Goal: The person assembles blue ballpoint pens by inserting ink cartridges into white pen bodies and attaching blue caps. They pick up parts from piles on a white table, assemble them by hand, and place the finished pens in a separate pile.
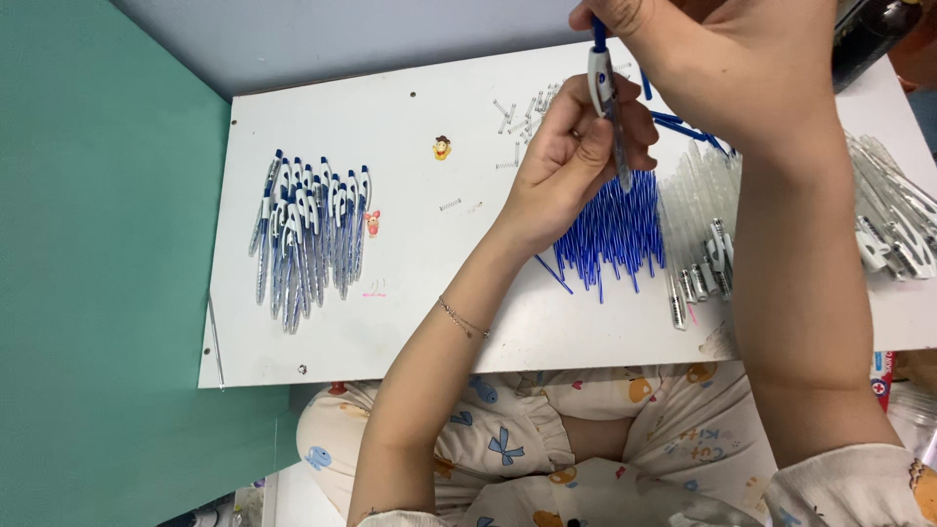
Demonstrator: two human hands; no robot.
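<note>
Pen (603,88) upright above blue refill pile (613,229), left hand (576,161) fingers closed round its barrel, right hand (722,59) fingers pinching its top, finished pens (310,234) far left of pile on table (410,244).

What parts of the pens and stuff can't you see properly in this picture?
- Head view: the top of the pen is covered by the right hand.
- The lower barrel sits behind the fingers of the left hand.
- The clear tubes run off the right edge.
- The small springs are too tiny to count.
- Some blue refills hide behind the left hand.
</note>
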